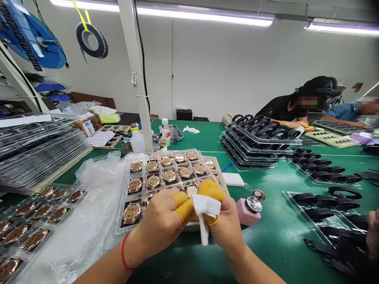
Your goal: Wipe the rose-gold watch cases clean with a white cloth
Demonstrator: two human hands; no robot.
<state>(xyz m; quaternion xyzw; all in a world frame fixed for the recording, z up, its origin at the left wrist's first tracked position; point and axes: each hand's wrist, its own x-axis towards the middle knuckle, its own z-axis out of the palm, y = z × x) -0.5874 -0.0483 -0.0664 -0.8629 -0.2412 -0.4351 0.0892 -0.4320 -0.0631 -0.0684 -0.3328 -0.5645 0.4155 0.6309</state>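
Presently, the left hand (160, 225) and right hand (226, 225) are brought together low over the near edge of a clear tray (177, 153) of rose-gold medallions (152, 165), each seated in its own pocket on black backing. Yellow finger cots (180, 199) are worn on fingers of both hands, and a red string (123, 250) circles the left wrist. Grip is closed: the fingers of both hands press together on a white cloth (204, 213), one fold of which hangs below them. Whether the cloth encloses a part cannot be determined from this view. One medallion (192, 191) lies just beyond the fingertips, partly covered by them. A pink bottle (250, 209) with a metal pump top stands on the green mat (275, 244) right of the right hand, and a white block (233, 179) lies beside the tray. A second medallion tray (38, 221) sits at left, next to a loose plastic bag (94, 221). Trays of black watch straps (322, 205) occupy the right side of the bench, with a stack (260, 134) behind them. Two co-workers (284, 108) lean over the far end of the bench, and another person's hand (373, 232) shows at the right edge.
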